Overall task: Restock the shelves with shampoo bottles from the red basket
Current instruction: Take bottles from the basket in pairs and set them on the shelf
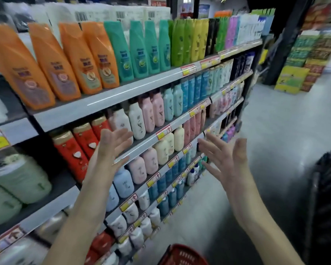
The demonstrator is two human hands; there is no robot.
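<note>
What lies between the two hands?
In the head view, pink bottles and cream bottles on the shelf show between the left hand and the right hand.

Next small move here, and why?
Probably lower the right hand to the red basket at the bottom edge to fetch stock: it and the left hand hover open and empty before the shelves, so nothing can be placed yet.

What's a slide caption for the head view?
Left hand and right hand, open and empty, raised before the stocked shampoo shelves; red basket at the frame's bottom edge.
</note>
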